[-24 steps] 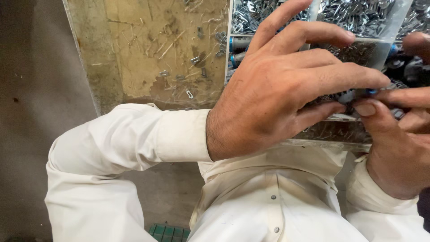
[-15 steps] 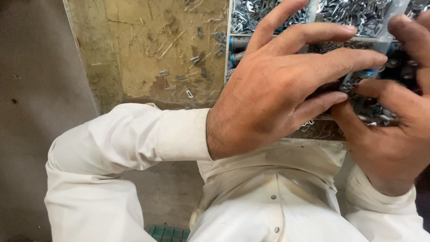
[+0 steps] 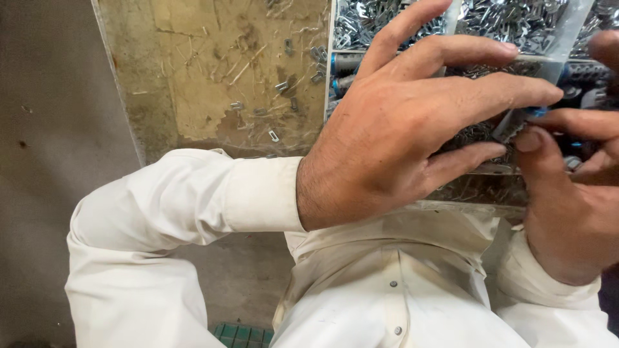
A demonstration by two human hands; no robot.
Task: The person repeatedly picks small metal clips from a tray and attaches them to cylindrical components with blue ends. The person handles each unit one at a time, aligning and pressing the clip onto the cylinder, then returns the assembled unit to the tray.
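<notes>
Showing a seated person at a worktable, seen from above:
Worktable (image 3: pixel 213 71): upper left of the frame; scratched tan top under clear film, with a few loose metal clips (image 3: pixel 282 86) scattered on it.
White shirt (image 3: pixel 400 277): lower half of the frame, sleeves leading up to both hands.
Left hand (image 3: pixel 400 129): centre; fingers spread and arched, fingertips reaching to the right edge, covering much of the work.
Right hand (image 3: pixel 570 193): right edge; thumb and fingers drawn together around a small blue-tipped part (image 3: pixel 535 113), grip partly hidden.
Clear tray (image 3: pixel 451 22): upper right; divided compartments heaped with small silvery metal pieces.
Step in hand: apparently fitting or picking a small piece between both hands.
Next move: likely calls for fine fingertip alignment.
Obstruction: the left hand screens the contact point.
</notes>
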